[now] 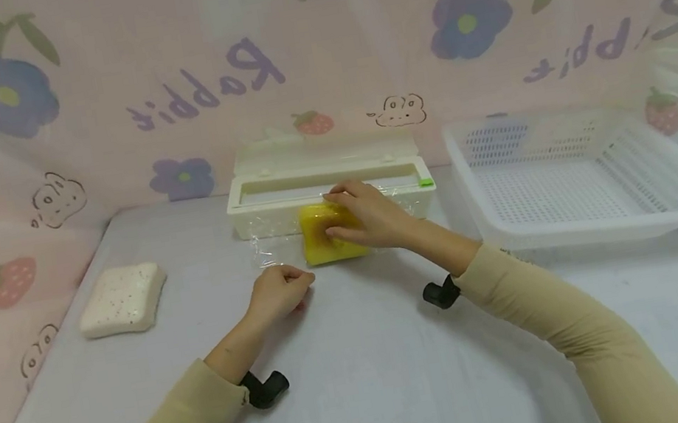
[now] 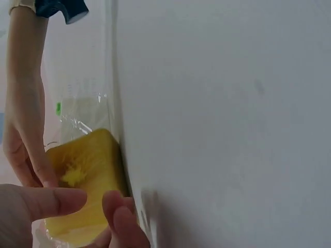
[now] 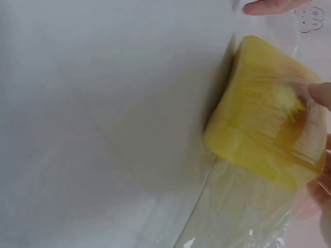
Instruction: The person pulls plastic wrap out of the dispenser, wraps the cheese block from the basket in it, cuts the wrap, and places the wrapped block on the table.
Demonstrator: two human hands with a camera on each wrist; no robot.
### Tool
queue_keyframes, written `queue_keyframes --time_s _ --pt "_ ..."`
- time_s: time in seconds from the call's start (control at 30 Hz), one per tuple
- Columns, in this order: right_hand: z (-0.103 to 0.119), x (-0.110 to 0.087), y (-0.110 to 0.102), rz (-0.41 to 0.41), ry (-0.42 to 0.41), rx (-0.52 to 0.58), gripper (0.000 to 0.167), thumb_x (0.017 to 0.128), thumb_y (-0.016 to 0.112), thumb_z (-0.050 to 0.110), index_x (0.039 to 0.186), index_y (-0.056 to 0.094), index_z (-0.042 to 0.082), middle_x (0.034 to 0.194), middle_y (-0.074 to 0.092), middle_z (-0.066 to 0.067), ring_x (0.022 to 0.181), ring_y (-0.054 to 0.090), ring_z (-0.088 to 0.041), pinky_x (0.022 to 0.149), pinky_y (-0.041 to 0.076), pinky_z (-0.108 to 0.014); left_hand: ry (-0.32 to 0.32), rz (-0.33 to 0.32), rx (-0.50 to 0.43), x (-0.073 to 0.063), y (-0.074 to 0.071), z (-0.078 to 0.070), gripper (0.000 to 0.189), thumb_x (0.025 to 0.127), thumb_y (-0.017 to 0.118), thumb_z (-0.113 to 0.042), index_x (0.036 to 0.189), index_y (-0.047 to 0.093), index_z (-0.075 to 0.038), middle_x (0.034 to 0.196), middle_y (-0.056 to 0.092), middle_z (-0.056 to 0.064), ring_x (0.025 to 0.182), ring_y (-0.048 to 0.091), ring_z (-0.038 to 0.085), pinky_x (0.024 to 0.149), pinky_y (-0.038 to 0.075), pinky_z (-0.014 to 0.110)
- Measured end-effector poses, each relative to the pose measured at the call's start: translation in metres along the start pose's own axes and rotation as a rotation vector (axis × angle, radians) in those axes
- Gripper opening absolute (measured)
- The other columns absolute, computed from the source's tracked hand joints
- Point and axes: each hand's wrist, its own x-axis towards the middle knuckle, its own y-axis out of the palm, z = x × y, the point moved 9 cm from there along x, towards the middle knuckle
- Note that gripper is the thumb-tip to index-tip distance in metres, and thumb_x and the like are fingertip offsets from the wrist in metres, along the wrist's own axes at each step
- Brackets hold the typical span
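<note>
A yellow toast-shaped piece (image 1: 316, 238) with a brownish middle leans upright against the front of a white cling film box (image 1: 328, 187), whose lid is raised. Clear cling film (image 1: 267, 246) covers the piece's face and spreads out to both sides. My right hand (image 1: 373, 217) grips the piece, thumb on its filmed face and fingers at the upper edge; the right wrist view shows the film (image 3: 238, 201) trailing below it. Just left and in front of the piece, my left hand (image 1: 278, 293) hovers with loosely bent fingers. A gap shows between its thumb (image 2: 57, 201) and fingers, with nothing held.
On the left of the white table (image 1: 354, 381) lies a white speckled toast-shaped piece (image 1: 123, 300). A white perforated plastic basket (image 1: 598, 228) stands at the right. A patterned pink curtain (image 1: 337, 39) hangs behind the table. Black wrist cameras (image 1: 268, 389) are strapped beneath both wrists.
</note>
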Motion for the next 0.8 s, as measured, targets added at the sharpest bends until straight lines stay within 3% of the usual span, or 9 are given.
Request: queue_keyframes --time_s 0.17,0.3,0.53,0.7,0.8 --pt "0.002 0.000 0.000 -0.029 -0.007 -0.015 0.056 0.090 0.066 0.035 0.133 0.054 0.000 0.128 0.054 -0.013 0.118 0.051 -0.027 0.104 0.042 -0.039 -0.031 0.056 -0.130 0.003 0.018 -0.004 0.033 0.093 0.056 -0.019 0.112 0.062 0.007 0.068 0.064 0.007 0.047 0.056 0.009 0.051 0.051 0.022" --pt "0.004 -0.001 0.001 -0.045 -0.015 -0.014 0.050 0.092 0.064 0.033 0.129 0.057 -0.001 0.125 0.057 -0.013 0.117 0.053 -0.028 0.103 0.043 -0.039 -0.036 0.038 -0.220 0.005 0.024 -0.004 0.036 0.092 0.055 -0.017 0.119 0.055 0.008 0.066 0.063 0.008 0.046 0.056 0.008 0.049 0.050 0.020" --pt "0.007 -0.004 -0.002 -0.107 -0.020 -0.007 0.041 0.092 0.065 0.029 0.121 0.063 0.000 0.115 0.062 -0.013 0.108 0.056 -0.028 0.096 0.046 -0.039 -0.032 -0.036 -0.345 0.005 0.023 -0.003 0.037 0.092 0.054 -0.013 0.122 0.050 0.010 0.084 0.067 0.016 0.052 0.058 0.008 0.054 0.051 0.018" --pt "-0.002 -0.008 -0.003 -0.114 0.101 0.133 0.041 0.090 0.068 0.031 0.117 0.066 0.001 0.103 0.064 -0.012 0.095 0.059 -0.024 0.084 0.051 -0.035 -0.022 -0.163 -0.303 0.003 0.013 -0.003 0.035 0.090 0.058 -0.017 0.117 0.050 0.004 0.101 0.068 0.018 0.081 0.066 0.019 0.075 0.051 0.026" --pt "-0.010 -0.014 -0.002 -0.113 0.189 0.246 0.040 0.088 0.070 0.032 0.115 0.067 0.002 0.098 0.065 -0.011 0.087 0.061 -0.022 0.076 0.053 -0.032 0.017 -0.220 -0.282 0.000 0.006 -0.006 0.036 0.091 0.060 -0.021 0.116 0.046 0.001 0.112 0.065 0.021 0.104 0.062 0.027 0.090 0.047 0.036"
